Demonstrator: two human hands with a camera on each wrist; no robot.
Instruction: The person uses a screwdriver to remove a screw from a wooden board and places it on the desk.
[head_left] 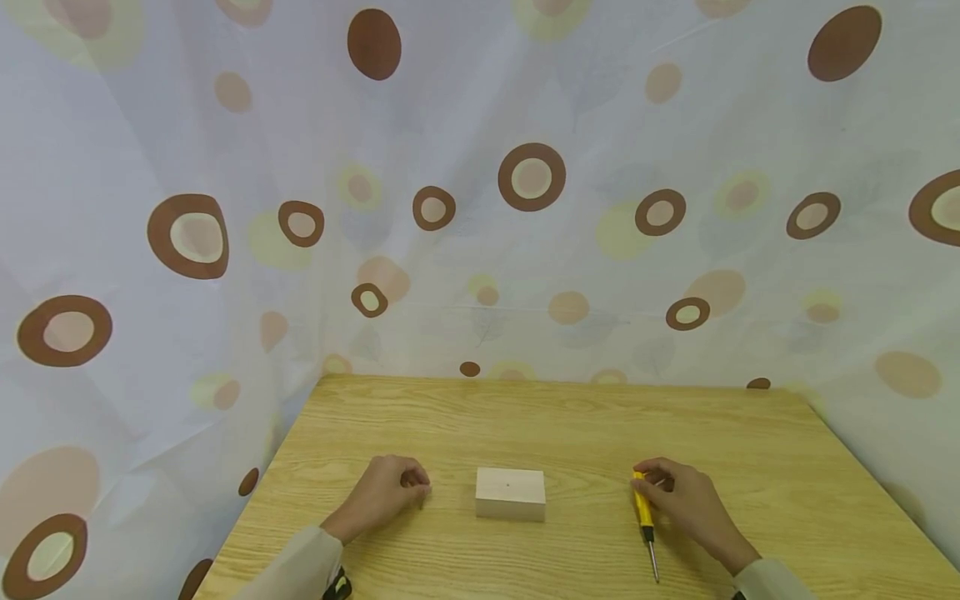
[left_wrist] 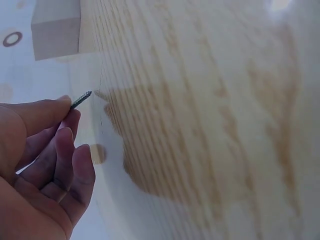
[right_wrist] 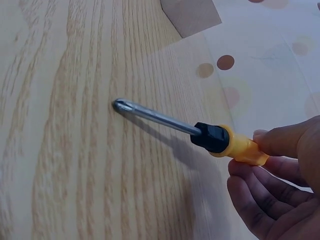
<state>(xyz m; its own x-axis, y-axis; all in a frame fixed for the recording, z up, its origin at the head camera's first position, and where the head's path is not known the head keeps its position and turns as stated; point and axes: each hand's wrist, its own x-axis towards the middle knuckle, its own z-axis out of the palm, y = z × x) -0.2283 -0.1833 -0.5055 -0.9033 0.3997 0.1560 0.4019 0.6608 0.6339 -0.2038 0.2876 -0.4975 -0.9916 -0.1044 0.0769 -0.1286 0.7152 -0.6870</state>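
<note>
Between thumb and forefinger my left hand (head_left: 386, 493) pinches a screw (left_wrist: 81, 99), whose threaded tip sticks out past the fingertips in the left wrist view. My right hand (head_left: 686, 500) holds a screwdriver (head_left: 644, 510) by its yellow handle (right_wrist: 246, 150). The black collar and metal shaft point toward the near edge of the table, and a cross-shaped tip shows in the right wrist view. Midway between the hands a pale wooden block (head_left: 511, 495) lies flat, with a small dark hole in its top face. Both hands are apart from the block.
Everything rests on or above a wood-grain table (head_left: 570, 425). Behind it and along both sides hangs a white curtain (head_left: 480, 250) printed with brown and beige circles. A dark band (head_left: 339, 585) shows at the left sleeve.
</note>
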